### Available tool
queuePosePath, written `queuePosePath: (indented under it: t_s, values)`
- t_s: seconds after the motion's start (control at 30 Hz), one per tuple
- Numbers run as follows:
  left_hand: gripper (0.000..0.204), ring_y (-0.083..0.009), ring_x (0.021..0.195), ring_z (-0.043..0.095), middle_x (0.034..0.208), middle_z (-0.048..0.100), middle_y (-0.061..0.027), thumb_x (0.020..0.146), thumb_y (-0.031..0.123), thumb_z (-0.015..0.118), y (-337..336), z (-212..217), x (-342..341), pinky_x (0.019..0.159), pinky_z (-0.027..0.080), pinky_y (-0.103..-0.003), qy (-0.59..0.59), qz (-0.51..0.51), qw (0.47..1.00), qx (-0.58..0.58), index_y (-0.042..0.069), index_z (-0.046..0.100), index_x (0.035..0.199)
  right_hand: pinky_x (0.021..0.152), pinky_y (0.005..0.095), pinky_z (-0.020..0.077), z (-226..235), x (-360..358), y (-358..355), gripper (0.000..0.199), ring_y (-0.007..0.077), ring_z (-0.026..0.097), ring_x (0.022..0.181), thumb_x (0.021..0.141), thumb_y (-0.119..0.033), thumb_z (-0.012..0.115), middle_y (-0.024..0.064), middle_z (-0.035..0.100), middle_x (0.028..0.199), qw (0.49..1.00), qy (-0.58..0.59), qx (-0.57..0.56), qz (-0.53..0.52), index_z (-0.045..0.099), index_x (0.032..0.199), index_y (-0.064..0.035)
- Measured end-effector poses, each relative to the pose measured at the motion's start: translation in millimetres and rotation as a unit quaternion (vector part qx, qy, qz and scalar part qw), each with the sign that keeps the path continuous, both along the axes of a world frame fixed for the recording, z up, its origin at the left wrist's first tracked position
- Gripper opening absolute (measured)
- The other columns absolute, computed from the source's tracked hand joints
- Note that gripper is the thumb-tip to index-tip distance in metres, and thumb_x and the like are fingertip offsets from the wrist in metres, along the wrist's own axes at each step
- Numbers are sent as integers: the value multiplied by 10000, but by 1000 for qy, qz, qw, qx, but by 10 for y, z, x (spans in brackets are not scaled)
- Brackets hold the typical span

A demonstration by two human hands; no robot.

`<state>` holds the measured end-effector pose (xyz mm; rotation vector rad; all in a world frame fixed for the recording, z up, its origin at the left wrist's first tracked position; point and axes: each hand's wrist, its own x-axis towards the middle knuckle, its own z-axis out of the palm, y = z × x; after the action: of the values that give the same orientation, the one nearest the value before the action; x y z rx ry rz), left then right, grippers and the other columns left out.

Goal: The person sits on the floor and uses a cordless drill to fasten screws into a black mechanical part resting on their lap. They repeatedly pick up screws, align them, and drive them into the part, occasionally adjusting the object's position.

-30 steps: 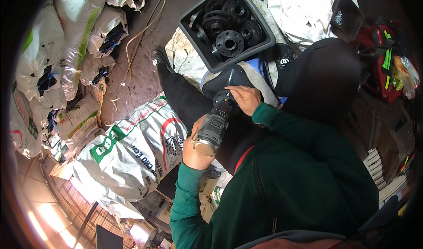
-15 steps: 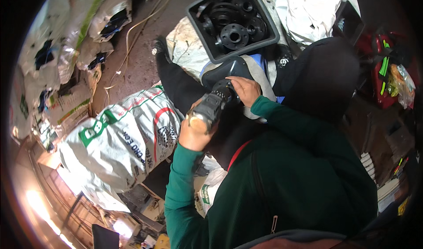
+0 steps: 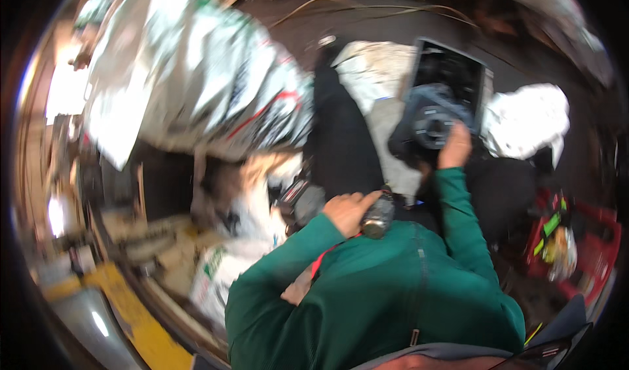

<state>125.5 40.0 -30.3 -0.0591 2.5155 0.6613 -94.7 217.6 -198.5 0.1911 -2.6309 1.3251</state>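
Observation:
My left hand (image 3: 347,214) is closed round the handle of a cordless drill (image 3: 378,218), held close against my body with its battery end out to the left. Farther out, my right hand (image 3: 455,148) grips the right edge of a black round flange (image 3: 432,126) with a ring of holes and a central bore. The flange sits over my lap, just this side of a dark bin (image 3: 486,95) that has black parts inside. Motion blur hides the finer detail of the flange and of my right fingers.
Large white printed sacks (image 3: 203,75) stand at the left, beside my leg. A white bag (image 3: 529,117) lies right of the bin. At the far right is a red crate (image 3: 599,255) with mixed items. A yellow-edged bench (image 3: 121,304) fills the lower left.
The view has turned. My left hand has drawn the drill back toward my body, away from the flange. My right hand now holds the flange out near the bin.

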Motion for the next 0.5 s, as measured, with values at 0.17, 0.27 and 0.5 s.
queuePosePath:
  t_s: [0.17, 0.27, 0.5]
  values:
    - [916, -293, 1185, 488, 1418, 409, -203, 734, 231, 753, -340, -149, 411, 921, 430, -397, 241, 202, 917, 244, 46, 249, 1477, 913, 307, 466, 923, 86, -435, 328, 160, 593, 1005, 1033, -223, 405, 74, 634, 1094, 861, -150, -458, 166, 603, 1165, 3]
    - [772, -159, 1102, 511, 1260, 521, -110, 835, 310, 736, -612, -80, 414, 924, 452, -316, 145, 445, 691, 551, -11, 337, 1414, 926, 284, 445, 1299, 488, -1126, 360, 148, 569, 1052, 1031, -239, 409, 80, 614, 1148, 887, -101, -298, 339, 549, 1255, 5]
    - [309, -126, 718, 640, 920, 667, -64, 833, 223, 728, -1466, -163, 1397, 478, 532, -268, 364, 726, 508, 288, 14, 642, 1043, 780, 251, 465, 1162, 663, -1762, 400, 103, 577, 977, 1007, -329, 466, 75, 622, 1169, 772, -358, -277, 447, 570, 1275, -50]
